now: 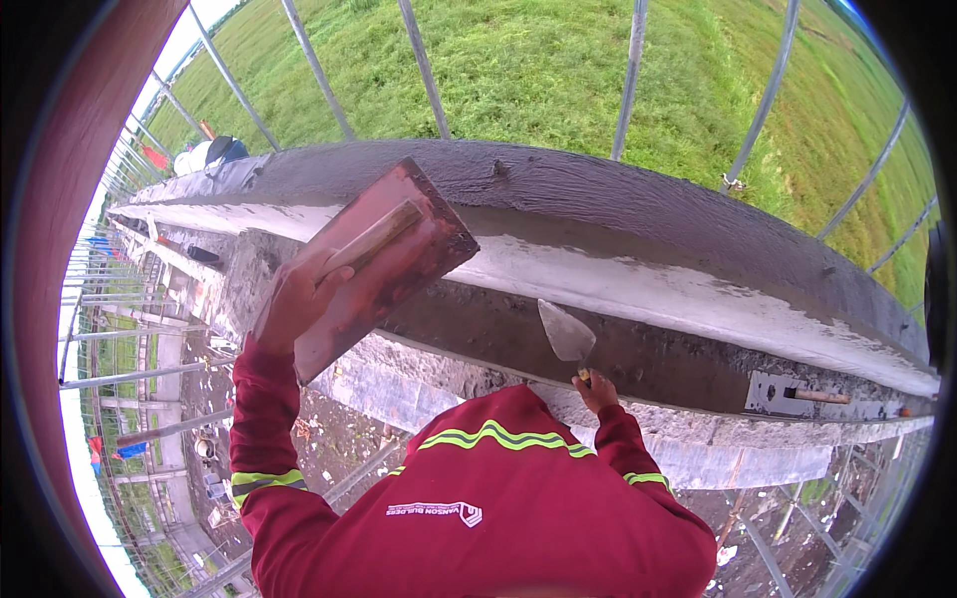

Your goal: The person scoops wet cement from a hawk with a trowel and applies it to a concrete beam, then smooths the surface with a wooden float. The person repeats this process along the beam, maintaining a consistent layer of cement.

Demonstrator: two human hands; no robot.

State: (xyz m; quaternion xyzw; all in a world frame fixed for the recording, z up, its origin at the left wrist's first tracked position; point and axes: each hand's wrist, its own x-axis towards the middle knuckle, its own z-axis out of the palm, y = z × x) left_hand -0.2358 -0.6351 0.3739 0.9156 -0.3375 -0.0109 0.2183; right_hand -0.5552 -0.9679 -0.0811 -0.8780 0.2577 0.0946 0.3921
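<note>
From my far-off seat, I see my left hand wrapped round the near end of the wood handle on the big red-brown board. The board is tilted, up in front of the wall, to the left of the trowel. My right hand is curled round the trowel's short grip, and its pointed blade shows over the muddy trough; I can't tell if they touch. I think the board is stiff and not too heavy, but wide, so it could tip; the middle of its handle looks best to grab. The trowel should be light, thin and hard, so I'd hold only its grip. If they are wet, both could slip
</note>
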